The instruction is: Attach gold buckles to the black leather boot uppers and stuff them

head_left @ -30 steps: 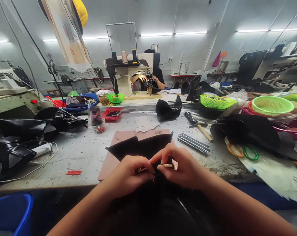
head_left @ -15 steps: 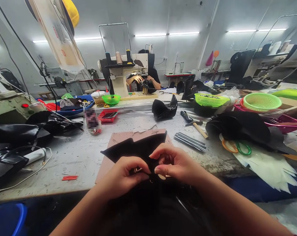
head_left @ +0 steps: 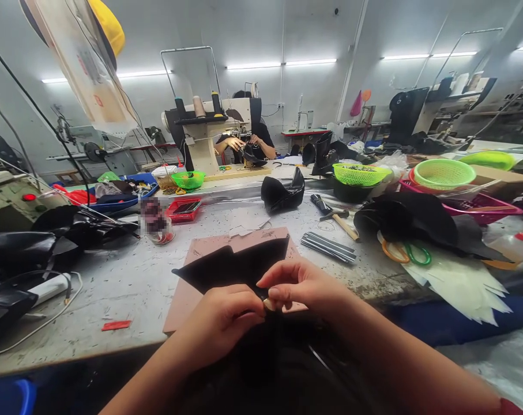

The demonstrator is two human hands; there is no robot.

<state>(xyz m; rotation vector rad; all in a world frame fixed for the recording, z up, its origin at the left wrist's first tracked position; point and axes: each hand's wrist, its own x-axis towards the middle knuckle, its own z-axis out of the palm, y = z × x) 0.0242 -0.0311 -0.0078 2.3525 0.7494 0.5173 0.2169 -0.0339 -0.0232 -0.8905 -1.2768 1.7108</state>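
A black sheet-like workpiece, perhaps leather, lies over a pinkish board at the table's front edge. Dark material continues below toward my lap, too dark to separate from it. My left hand is closed in a pinch on the near part of the black workpiece. Close against it, my right hand is closed, thumb and fingers bent around a small pale piece. That piece sits between the fingertips of both hands; what it is I cannot make out.
A hammer, dark strips and a folded black piece lie beyond the board. At right are scissors and a green basket. A red tray stands left. Across the table a person works at a sewing machine.
My hands have come together: the right moved left until its fingertips and the pale piece meet my left fingertips. The whole scene has shifted slightly left.
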